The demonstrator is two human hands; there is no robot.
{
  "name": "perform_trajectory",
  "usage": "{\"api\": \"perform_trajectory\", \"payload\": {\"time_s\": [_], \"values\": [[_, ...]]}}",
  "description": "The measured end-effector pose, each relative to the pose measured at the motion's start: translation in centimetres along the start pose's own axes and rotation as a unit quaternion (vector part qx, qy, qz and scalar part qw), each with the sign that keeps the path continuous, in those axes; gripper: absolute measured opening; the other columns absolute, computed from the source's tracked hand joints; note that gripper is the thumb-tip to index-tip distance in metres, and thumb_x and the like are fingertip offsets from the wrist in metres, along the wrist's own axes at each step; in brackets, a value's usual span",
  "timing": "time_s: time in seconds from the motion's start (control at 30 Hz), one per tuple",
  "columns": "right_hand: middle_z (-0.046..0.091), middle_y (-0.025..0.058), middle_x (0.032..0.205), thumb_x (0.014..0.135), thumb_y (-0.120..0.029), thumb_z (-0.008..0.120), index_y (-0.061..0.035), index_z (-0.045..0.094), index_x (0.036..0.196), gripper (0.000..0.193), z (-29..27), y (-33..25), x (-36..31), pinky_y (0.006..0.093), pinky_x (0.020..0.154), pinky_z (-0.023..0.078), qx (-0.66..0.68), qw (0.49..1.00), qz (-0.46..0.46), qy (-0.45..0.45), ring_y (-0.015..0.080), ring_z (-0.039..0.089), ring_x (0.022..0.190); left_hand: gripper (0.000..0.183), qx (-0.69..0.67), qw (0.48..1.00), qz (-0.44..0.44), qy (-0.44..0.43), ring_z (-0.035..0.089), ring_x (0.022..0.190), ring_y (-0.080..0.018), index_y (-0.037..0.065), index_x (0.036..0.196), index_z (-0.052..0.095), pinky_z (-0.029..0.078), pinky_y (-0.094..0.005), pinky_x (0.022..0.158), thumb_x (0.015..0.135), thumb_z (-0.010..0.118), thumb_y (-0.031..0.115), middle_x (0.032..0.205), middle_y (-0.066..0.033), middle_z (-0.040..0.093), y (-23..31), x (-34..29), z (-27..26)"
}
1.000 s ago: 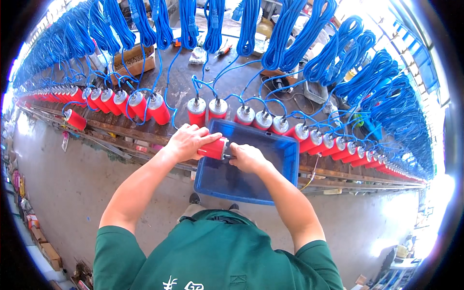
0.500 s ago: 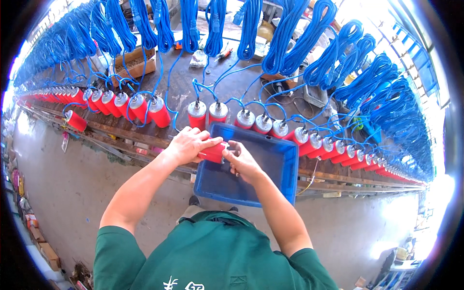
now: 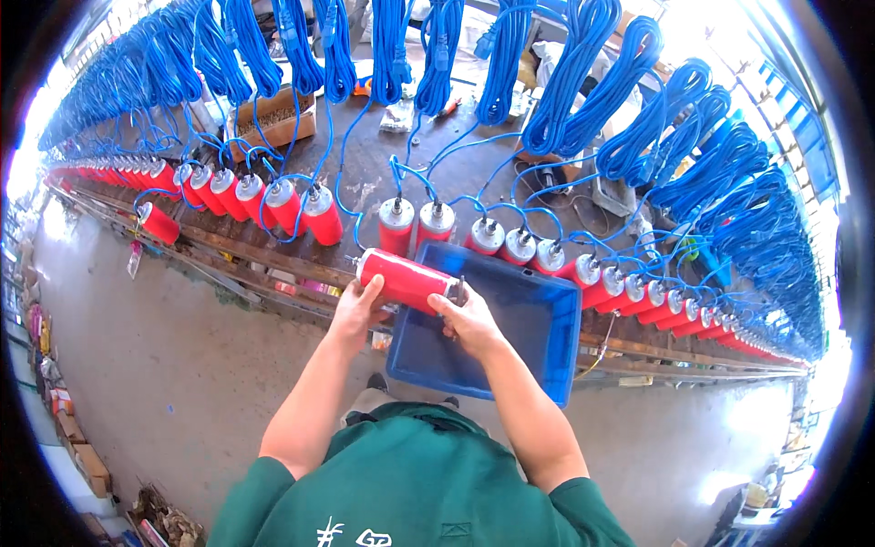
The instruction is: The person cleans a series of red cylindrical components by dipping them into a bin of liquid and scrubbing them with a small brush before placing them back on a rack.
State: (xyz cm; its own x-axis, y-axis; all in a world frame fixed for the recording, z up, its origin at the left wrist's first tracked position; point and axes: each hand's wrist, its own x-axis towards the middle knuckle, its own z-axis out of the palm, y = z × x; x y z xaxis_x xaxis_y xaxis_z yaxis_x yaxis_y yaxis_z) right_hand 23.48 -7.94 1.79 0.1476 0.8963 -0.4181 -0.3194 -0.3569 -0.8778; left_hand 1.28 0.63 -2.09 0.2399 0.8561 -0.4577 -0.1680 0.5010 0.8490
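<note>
In the middle, the left hand [image 3: 357, 314] and right hand [image 3: 470, 321] hold a red can [image 3: 406, 282] in their fingers, partly over a blue bin [image 3: 564, 342]. Many corded cans [image 3: 396, 235] already sit on the counter [image 3: 362, 169]; this one (its cord is hard to see) is off it.

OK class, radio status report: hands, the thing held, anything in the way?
Left hand and right hand gripping silver-capped red cylinder. Cylinder sideways, right end over blue rectangular plastic tub. Row of red cylinders close beyond, none blocking.

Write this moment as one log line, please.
left hand: holds red cylinder | right hand: holds its right end | nearby: blue crate
</note>
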Motion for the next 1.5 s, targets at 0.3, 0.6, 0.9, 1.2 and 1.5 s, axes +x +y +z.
{"api": "perform_trajectory", "payload": {"time_s": [0.3, 0.6, 0.9, 1.2, 1.5], "values": [[0.074, 0.0177, 0.115, 0.084, -0.035, 0.092, -0.0015, 0.073, 0.127, 0.058, -2.8, -2.6, -2.5, 0.0394, 0.089, 0.059, -0.409, 0.855, -0.233, 0.217, 0.0268, 0.073, 0.101, 0.051, -0.199, 0.98, -0.002, 0.018, 0.078, 0.094, -0.0227, 0.014, 0.129, 0.063, 0.068, -0.0434, 0.075, 0.09, 0.085, 0.039, 0.114, -0.0089, 0.077, 2.3, 2.0, 1.1], [0.075, 0.0233, 0.118, 0.095, -0.046, 0.077, -0.0046, 0.071, 0.133, 0.056, -21.6, -0.4, -10.0, 0.0485, 0.098, 0.056, -0.551, 0.732, -0.058, 0.395, 0.0409, 0.072, 0.112, 0.066, 0.162, 0.918, 0.33, 0.147, 0.071, 0.1, -0.019, 0.003, 0.125, 0.057, 0.058, -0.0346, 0.093, 0.076, 0.096, 0.021, 0.114, -0.008, 0.07, 6.0, 4.7, -4.6], [0.074, 0.03, 0.114, 0.102, -0.03, 0.068, -0.0006, 0.068, 0.135, 0.044, -21.9, 1.3, -8.8, 0.0531, 0.097, 0.055, -0.551, 0.745, -0.041, 0.374, 0.0479, 0.072, 0.108, 0.07, 0.376, 0.821, 0.39, 0.182, 0.071, 0.106, -0.0386, 0.009, 0.122, 0.058, 0.055, -0.0489, 0.092, 0.069, 0.099, 0.029, 0.113, -0.0149, 0.074, 3.2, 10.2, -4.8], [0.075, 0.029, 0.113, 0.1, -0.027, 0.07, -0.0012, 0.068, 0.135, 0.043, -22.1, 1.1, -9.0, 0.051, 0.096, 0.055, -0.514, 0.773, -0.05, 0.368, 0.0444, 0.074, 0.106, 0.082, 0.383, 0.807, 0.327, 0.309, 0.064, 0.121, -0.0413, 0.009, 0.132, 0.049, 0.054, -0.0537, 0.095, 0.073, 0.098, 0.038, 0.131, -0.0162, 0.062, 2.9, 13.0, -0.9], [0.072, 0.0324, 0.123, 0.102, -0.031, 0.069, 0.0067, 0.065, 0.137, 0.052, -23.0, 2.7, -8.9, 0.0495, 0.104, 0.052, -0.512, 0.77, -0.096, 0.368, 0.0462, 0.07, 0.116, 0.085, 0.364, 0.813, 0.351, 0.289, 0.061, 0.127, -0.0427, 0.007, 0.14, 0.05, 0.052, -0.0527, 0.103, 0.074, 0.097, 0.033, 0.136, -0.0191, 0.06, 2.5, 12.8, -1.2]]}}
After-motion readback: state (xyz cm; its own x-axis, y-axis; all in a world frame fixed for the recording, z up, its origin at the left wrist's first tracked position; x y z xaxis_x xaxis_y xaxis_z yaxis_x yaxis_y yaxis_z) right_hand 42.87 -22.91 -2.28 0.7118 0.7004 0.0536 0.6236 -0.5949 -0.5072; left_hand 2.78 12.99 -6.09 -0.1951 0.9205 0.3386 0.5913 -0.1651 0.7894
